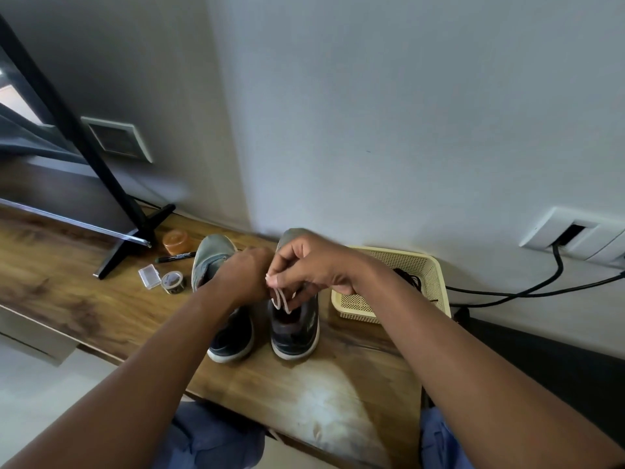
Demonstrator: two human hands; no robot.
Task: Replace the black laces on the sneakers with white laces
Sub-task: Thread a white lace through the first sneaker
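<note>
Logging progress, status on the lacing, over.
Both hands, left hand and right hand, pinch the white lace above the right sneaker. Nothing in the way.

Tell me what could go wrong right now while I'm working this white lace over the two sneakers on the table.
1. The white lace is only pinched by the right hand; a slip could undo the loop over the right sneaker.
2. The left hand hides its part of the lace, so uneven ends may go unnoticed.
3. The basket holding dark cord sits close beside your right forearm; a wide pull might nudge it.
</note>
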